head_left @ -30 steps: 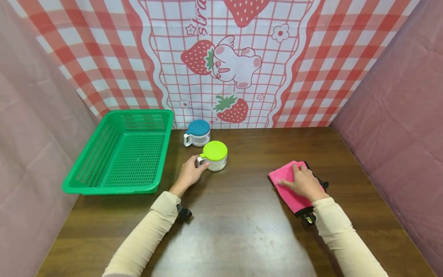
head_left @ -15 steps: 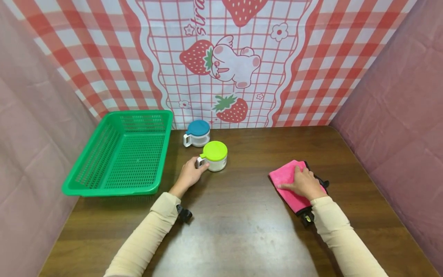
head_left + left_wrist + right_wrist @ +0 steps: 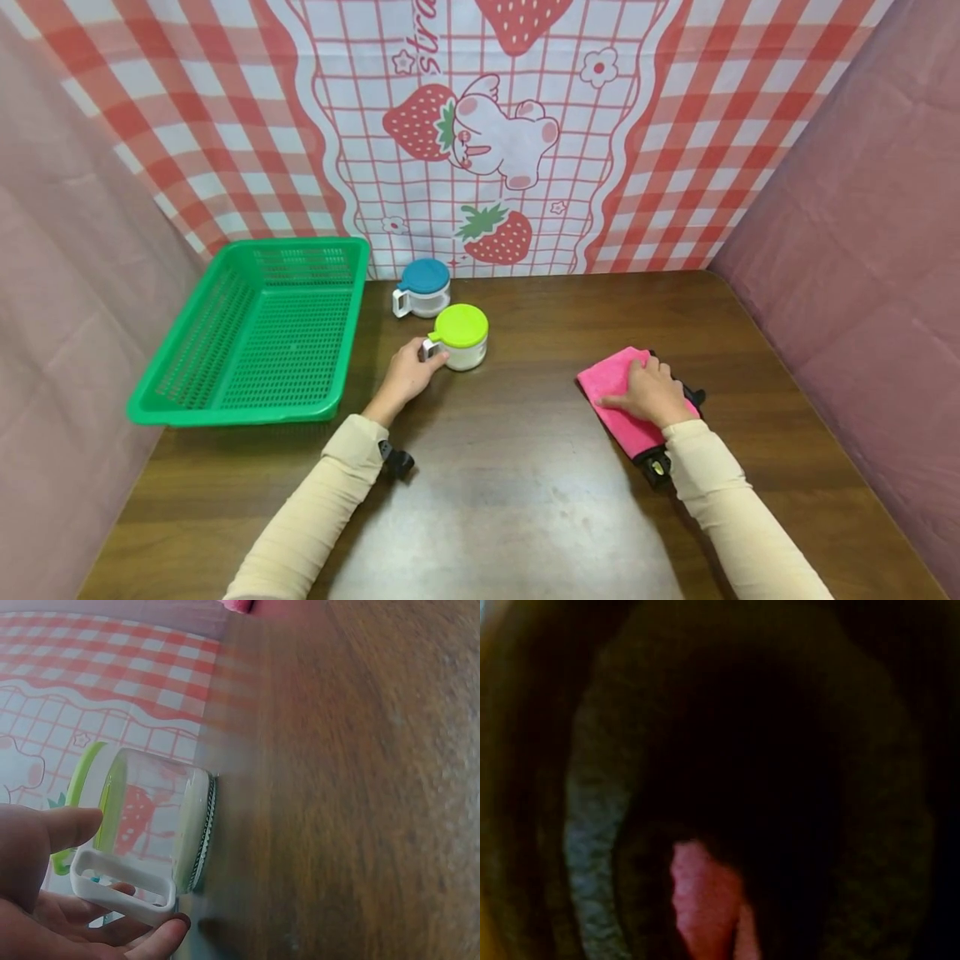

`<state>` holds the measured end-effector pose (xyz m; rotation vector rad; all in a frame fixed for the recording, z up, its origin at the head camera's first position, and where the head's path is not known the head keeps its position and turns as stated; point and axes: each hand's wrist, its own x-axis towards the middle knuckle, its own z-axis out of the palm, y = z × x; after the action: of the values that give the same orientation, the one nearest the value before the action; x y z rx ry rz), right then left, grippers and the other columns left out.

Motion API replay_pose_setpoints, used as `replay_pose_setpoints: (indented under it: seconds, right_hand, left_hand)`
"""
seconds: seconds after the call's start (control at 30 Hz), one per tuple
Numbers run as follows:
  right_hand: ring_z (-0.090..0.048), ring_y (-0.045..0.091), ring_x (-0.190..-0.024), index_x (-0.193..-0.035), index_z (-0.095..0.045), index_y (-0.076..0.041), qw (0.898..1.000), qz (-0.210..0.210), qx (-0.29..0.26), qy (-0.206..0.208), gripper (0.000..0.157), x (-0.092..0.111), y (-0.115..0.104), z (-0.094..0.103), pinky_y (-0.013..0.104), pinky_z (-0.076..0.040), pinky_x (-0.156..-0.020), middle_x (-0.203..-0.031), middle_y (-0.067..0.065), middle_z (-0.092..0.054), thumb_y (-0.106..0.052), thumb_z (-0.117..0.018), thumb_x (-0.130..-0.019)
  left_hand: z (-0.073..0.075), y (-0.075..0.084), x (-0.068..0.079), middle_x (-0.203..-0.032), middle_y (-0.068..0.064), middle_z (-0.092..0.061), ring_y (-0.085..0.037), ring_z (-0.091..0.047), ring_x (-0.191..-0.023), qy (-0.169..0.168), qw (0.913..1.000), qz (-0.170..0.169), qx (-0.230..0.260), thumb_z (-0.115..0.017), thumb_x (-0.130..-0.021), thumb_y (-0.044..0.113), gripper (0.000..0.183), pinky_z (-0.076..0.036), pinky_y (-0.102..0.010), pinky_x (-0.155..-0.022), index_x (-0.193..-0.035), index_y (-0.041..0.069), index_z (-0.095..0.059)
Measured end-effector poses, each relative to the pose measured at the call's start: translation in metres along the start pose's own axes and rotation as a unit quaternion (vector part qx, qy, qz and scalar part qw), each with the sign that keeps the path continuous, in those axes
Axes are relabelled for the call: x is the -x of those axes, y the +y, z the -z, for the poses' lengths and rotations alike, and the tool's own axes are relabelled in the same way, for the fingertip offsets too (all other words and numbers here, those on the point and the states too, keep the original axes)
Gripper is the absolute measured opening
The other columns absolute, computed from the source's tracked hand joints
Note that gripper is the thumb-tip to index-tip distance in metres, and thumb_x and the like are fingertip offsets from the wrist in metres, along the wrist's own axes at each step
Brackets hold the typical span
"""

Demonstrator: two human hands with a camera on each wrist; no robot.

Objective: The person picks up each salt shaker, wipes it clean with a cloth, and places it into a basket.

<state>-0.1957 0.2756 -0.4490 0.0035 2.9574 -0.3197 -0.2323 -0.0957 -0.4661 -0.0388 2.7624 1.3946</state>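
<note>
A clear seasoning jar with a lime-green lid point(image 3: 461, 327) stands on the table at mid-view. My left hand point(image 3: 407, 372) holds its white handle point(image 3: 124, 885), the thumb towards the lid side and the fingers round the handle's far side. Just behind stands a similar jar with a blue lid point(image 3: 425, 277), apart from the hand. To the right, my right hand point(image 3: 651, 393) rests on a folded pink cloth point(image 3: 609, 379) with dark edging, thumb and fingers spread apart. The right wrist view is mostly dark, with only a patch of pink cloth point(image 3: 705, 900) showing.
A green plastic basket point(image 3: 341, 333) with perforated sides stands at the left of the wooden table point(image 3: 517, 467). A red-and-white strawberry curtain point(image 3: 645, 208) hangs along the back edge, and pinkish cloth walls point(image 3: 832, 275) flank both sides.
The fingers of my right hand have drawn in slightly on the pink cloth. My left hand stays at the lime-lidded jar's handle. The whole head view has shifted a little.
</note>
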Motion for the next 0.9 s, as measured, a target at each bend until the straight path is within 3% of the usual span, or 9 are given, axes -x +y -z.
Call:
replay_pose_setpoints:
  seconds: [0.27, 0.53, 0.9]
  right_hand:
    - [-0.052, 0.052, -0.106, -0.126, -0.048, 0.017, 0.999, 0.020, -0.002, 0.029, 0.075, -0.0021, 0.0022, -0.0017, 0.062, -0.046, -0.084, -0.115, 0.036, -0.051, -0.036, -0.076, -0.080]
    - [-0.062, 0.050, -0.087, -0.111, -0.062, 0.011, 0.994, 0.050, -0.009, 0.098, 0.048, -0.0039, 0.0063, -0.0058, 0.060, -0.048, -0.077, -0.098, 0.029, -0.063, -0.020, -0.076, -0.077]
    - [-0.063, 0.051, -0.083, -0.105, -0.068, 0.005, 0.994, 0.040, -0.013, 0.098, 0.038, -0.0026, 0.0062, -0.0016, 0.059, -0.049, -0.072, -0.096, 0.033, -0.066, -0.016, -0.076, -0.075]
  left_hand:
    - [0.0008, 0.0019, 0.0013, -0.124, -0.024, -0.063, -0.038, -0.057, -0.118, -0.001, 1.0000, 0.001, -0.002, -0.066, -0.091, 0.029, 0.049, -0.045, -0.048, -0.102, -0.127, -0.003, -0.057]
    - [0.0022, -0.0006, 0.0013, -0.121, -0.025, -0.063, -0.039, -0.059, -0.115, -0.006, 1.0000, 0.004, -0.003, -0.067, -0.089, 0.025, 0.047, -0.046, -0.048, -0.100, -0.124, -0.005, -0.057]
    - [-0.0008, -0.0056, -0.0020, -0.101, -0.021, -0.070, -0.037, -0.064, -0.096, 0.027, 0.9982, -0.027, -0.045, -0.076, -0.081, 0.013, 0.035, -0.050, -0.047, -0.087, -0.109, -0.003, -0.065]
